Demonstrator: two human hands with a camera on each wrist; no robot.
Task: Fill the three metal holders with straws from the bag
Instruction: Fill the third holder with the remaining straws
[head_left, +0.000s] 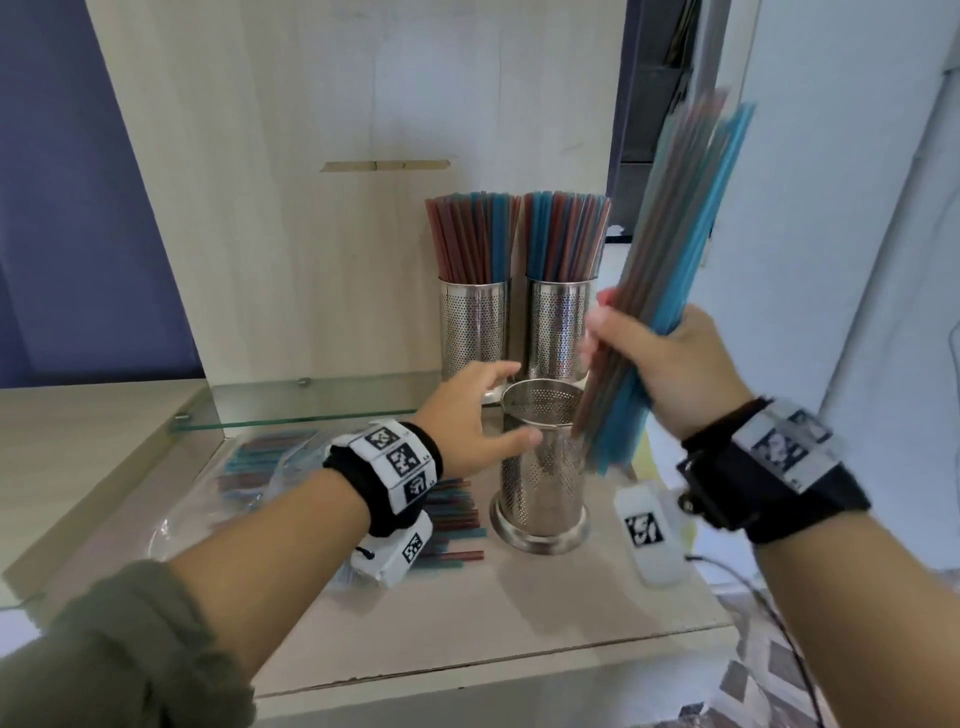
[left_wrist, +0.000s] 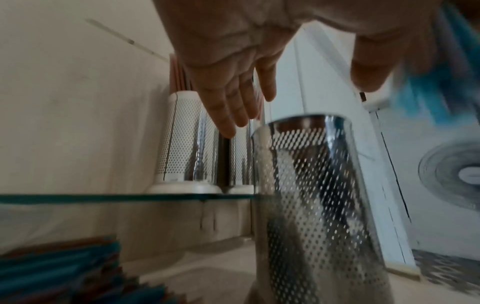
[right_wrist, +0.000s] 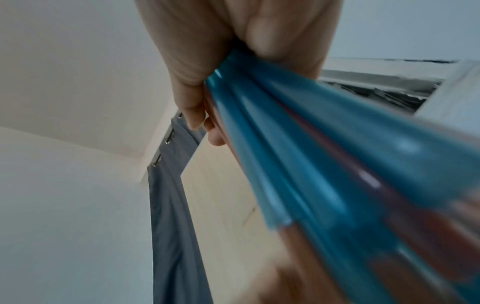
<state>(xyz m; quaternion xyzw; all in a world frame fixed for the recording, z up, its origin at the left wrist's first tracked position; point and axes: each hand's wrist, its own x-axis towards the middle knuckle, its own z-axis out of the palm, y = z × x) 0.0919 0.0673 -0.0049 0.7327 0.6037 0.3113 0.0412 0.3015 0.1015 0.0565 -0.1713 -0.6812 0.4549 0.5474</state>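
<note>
- Gripped low in the right hand (head_left: 680, 369) is a thick bundle of straws (head_left: 670, 270), fingers curled round it, lower ends hanging just above and to the right of the empty holder (head_left: 540, 467); the left hand (head_left: 467, 421) is spread and holds nothing, reaching beside that holder's rim without clearly touching it.
- Far left on the counter (head_left: 467, 613), the clear plastic bag (head_left: 208, 514) lies flat with more blue and red straws spilling from it, partly under the left wrist.
- Centre, the empty holder stands near the counter's front; the left wrist view shows its perforated steel wall (left_wrist: 311, 185) just below the open fingers (left_wrist: 228, 107).
- Behind it, on the glass shelf (head_left: 311, 410), two filled holders (head_left: 472, 327) stand side by side, packed with straws.
- Right, the held bundle leans up and away, blurred.
- Handling, as a judgement: the straws look light, thin and slick, likely to fan out or slip singly, so a firm hold near the lower third seems best, with the ends evened before lowering. The holder seems light enough to tip, so steadying its wall with the left hand would help.
</note>
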